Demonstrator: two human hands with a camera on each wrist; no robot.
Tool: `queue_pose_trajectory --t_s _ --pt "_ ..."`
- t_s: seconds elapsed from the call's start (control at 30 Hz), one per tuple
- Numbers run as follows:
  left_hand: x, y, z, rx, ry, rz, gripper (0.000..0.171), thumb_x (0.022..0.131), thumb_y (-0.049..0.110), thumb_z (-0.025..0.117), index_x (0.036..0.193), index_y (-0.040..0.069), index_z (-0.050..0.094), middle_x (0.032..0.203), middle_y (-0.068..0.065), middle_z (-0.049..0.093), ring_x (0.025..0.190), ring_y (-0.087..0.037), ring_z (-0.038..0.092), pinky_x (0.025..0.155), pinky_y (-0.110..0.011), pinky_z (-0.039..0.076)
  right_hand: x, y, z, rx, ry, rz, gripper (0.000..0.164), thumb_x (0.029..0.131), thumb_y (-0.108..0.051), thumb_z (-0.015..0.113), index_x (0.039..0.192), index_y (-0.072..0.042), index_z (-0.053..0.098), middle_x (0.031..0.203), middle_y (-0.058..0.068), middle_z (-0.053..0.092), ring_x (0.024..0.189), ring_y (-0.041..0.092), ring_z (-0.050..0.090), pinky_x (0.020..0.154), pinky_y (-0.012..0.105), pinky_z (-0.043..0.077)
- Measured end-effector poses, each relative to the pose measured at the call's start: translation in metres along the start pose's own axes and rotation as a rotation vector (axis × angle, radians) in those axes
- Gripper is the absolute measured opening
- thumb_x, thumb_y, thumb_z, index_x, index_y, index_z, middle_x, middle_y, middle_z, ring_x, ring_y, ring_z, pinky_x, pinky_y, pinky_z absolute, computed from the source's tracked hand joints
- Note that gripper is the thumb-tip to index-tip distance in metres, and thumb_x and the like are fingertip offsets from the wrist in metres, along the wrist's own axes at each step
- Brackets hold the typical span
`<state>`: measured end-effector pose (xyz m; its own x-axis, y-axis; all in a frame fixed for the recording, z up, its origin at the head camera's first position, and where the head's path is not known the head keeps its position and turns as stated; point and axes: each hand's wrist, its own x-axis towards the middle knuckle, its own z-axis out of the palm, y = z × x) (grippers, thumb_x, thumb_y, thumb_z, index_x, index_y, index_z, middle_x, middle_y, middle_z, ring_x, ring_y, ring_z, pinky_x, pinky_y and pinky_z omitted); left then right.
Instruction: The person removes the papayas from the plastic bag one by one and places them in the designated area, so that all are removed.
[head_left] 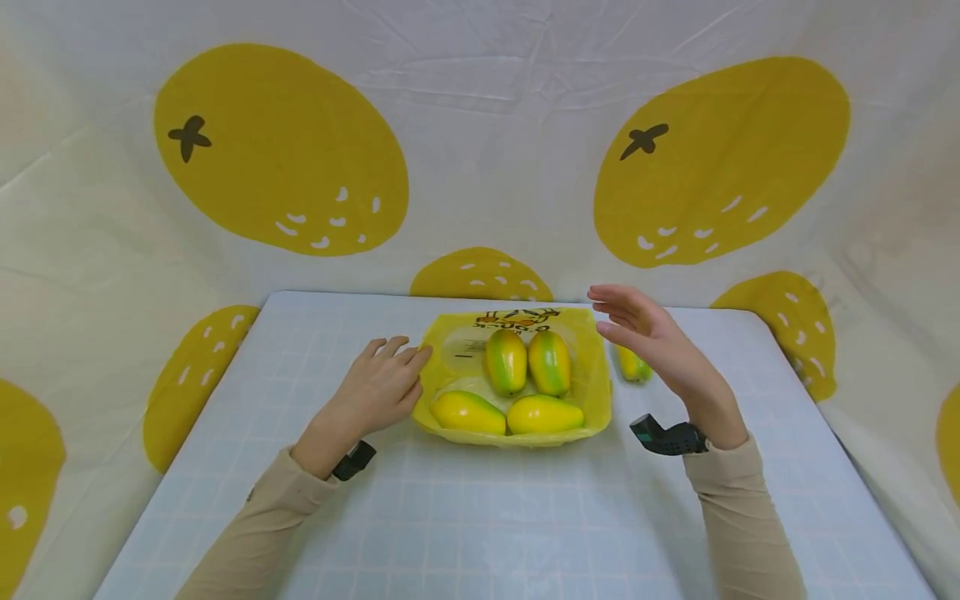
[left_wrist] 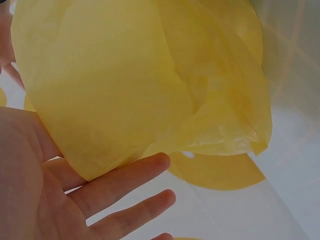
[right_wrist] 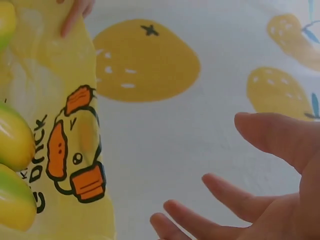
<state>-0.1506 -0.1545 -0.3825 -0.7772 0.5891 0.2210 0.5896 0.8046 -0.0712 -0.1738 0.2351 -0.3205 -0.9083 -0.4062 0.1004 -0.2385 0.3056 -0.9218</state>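
Observation:
A yellow plastic bag (head_left: 592,400) printed with a duck (right_wrist: 77,150) lies spread on the table, its rim standing up at the front. On it rest several yellow-green mangoes: two side by side, including one mango (head_left: 506,362), and two lying crosswise nearer me, one of them the mango (head_left: 468,413). My left hand (head_left: 384,383) touches the bag's left edge, its fingers (left_wrist: 115,187) extended; the bag hides the thumb tip and index tip in the left wrist view. Beyond the bag's right edge my right hand (head_left: 652,337) is raised, fingers spread, holding nothing.
Partly behind my right hand, another mango (head_left: 634,365) lies on the checked tablecloth (head_left: 450,517), just right of the bag. A white sheet (head_left: 502,167) printed with large yellow fruit hangs at the back and sides.

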Motion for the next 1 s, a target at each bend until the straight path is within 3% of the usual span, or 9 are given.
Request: queue_pose_trajectory --t_s 0.13,0.2,0.4,0.7,1.0 --pt "0.0 -0.001 0.001 0.004 0.0 -0.002 0.04 0.094 0.016 0.057 0.132 0.003 0.061 0.124 -0.013 0.066 0.123 -0.037 0.053 0.1 -0.055 0.043 0.013 -0.01 0.005 -0.076 -0.071 0.037 0.048 0.101 -0.026 0.058 0.145 -0.011 0.046 0.146 0.007 0.047 0.137 0.032 0.04 0.115 0.05 0.029" --pt "0.0 -0.001 0.001 0.002 0.0 -0.003 0.041 0.094 0.017 0.057 0.132 0.003 0.061 0.124 -0.013 0.066 0.123 -0.037 0.053 0.1 -0.055 0.043 0.019 -0.015 0.008 -0.099 -0.107 0.041 0.045 0.101 -0.026 0.059 0.142 -0.01 0.05 0.144 0.008 0.049 0.135 0.033 0.043 0.113 0.053 0.031" --pt "0.001 0.001 -0.001 -0.012 0.002 -0.001 0.042 0.093 0.018 0.058 0.132 0.004 0.061 0.12 -0.013 0.067 0.122 -0.038 0.054 0.099 -0.055 0.044 0.038 -0.028 0.022 -0.206 -0.201 0.035 0.042 0.1 -0.024 0.059 0.137 -0.005 0.055 0.139 0.015 0.054 0.126 0.03 0.051 0.107 0.052 0.039" --pt "0.002 0.004 -0.003 -0.039 -0.034 -0.031 0.05 0.095 0.033 0.059 0.14 0.012 0.057 0.122 -0.014 0.066 0.122 -0.038 0.053 0.099 -0.056 0.042 0.061 -0.031 0.046 -0.344 -0.315 0.017 0.043 0.099 -0.027 0.061 0.135 -0.004 0.058 0.135 0.012 0.058 0.123 0.029 0.055 0.103 0.05 0.043" --pt "0.011 0.002 -0.005 0.043 -0.024 0.041 0.05 0.092 0.036 0.062 0.136 0.012 0.061 0.116 -0.016 0.068 0.115 -0.04 0.056 0.094 -0.057 0.045 0.079 -0.028 0.073 -0.537 -0.41 -0.013 0.04 0.099 -0.025 0.059 0.132 -0.003 0.06 0.136 0.014 0.057 0.125 0.032 0.052 0.103 0.048 0.043"
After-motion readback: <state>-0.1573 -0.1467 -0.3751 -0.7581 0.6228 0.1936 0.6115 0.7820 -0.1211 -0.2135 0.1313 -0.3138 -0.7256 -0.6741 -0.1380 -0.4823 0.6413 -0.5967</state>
